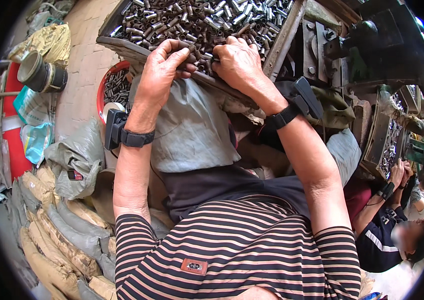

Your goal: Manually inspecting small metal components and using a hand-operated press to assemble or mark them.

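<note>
A wooden-edged tray [127, 46] in front of me is heaped with short metal tubes [182, 20], some rusty brown, others shiny silver. Over its near edge, my left hand [164, 65] is closed, thumb and forefinger pinched on what looks like a small dark metal tube [191, 48]. My right hand [238, 59] rests at the near side of the heap with its fingers curled down among the tubes. What those fingers grip is hidden. Both wrists wear black straps with a dark box.
A red-rimmed basin [103, 82] of similar tubes stands left of the tray. Machinery [382, 47] rises at the right. Stacked filled sacks [54, 240] lie at lower left, near a grey plastic bag [78, 160]. Another person [387, 235] works with both hands at the far right.
</note>
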A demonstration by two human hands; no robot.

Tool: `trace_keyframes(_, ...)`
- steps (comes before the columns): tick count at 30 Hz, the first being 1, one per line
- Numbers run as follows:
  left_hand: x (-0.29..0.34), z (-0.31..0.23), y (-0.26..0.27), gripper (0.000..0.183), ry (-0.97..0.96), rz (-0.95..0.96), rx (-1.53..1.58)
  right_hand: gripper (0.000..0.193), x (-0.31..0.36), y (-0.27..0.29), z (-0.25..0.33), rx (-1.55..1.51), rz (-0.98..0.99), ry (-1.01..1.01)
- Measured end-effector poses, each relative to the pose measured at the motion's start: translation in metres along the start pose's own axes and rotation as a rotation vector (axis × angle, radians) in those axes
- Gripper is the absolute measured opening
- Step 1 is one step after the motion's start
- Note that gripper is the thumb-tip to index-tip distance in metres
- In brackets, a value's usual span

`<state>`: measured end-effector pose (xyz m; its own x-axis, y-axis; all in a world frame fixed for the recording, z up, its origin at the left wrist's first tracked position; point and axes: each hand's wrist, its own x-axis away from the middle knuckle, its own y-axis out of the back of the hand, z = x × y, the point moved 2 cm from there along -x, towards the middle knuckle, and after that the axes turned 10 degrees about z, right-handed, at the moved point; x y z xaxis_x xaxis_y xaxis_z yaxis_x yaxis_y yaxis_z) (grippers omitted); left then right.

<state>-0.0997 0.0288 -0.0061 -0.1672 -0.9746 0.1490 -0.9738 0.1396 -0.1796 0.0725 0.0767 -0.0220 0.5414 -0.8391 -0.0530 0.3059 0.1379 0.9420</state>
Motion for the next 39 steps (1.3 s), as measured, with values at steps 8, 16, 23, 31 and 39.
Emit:
trace_keyframes(8,0.002,0.001,0.001,0.013,-0.007,0.000,0.035,0.021,0.003,0.002,0.003,0.001,0.000,-0.002)
trace_keyframes(16,0.002,0.005,0.002,0.018,-0.013,-0.028,0.052,0.023,0.002,-0.001,0.002,-0.113,0.005,-0.024)
trace_keyframes(23,0.004,0.003,0.002,0.012,-0.011,-0.018,0.047,0.025,0.015,0.012,-0.022,-0.214,-0.155,0.054)
trace_keyframes(31,-0.001,0.000,-0.025,0.014,-0.020,0.027,0.089,0.022,0.033,0.039,-0.045,-0.625,-0.010,-0.044)
trace_keyframes(39,-0.005,0.003,-0.058,0.011,0.035,0.091,0.190,0.014,0.057,0.045,-0.050,-1.197,0.168,-0.097)
